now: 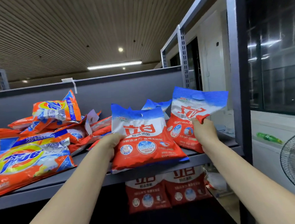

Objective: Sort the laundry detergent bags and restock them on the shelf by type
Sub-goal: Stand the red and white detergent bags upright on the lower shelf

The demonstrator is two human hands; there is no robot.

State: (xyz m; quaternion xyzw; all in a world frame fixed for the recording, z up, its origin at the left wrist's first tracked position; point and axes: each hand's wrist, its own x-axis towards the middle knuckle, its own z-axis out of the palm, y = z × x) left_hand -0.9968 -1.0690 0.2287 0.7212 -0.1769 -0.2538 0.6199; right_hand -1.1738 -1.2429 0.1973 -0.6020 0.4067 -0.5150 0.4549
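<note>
Two bare forearms enter from the lower edge, each ending in an ungloved left hand [110,143] and right hand [204,131]. No sleeve, watch or ring shows on either.

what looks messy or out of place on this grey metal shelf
The orange Tide detergent bags on the left lie in a loose, tilted heap, not in rows. The red, white and blue detergent bag gripped by the left hand overhangs the grey metal shelf edge. No spill or tear shows.
</note>
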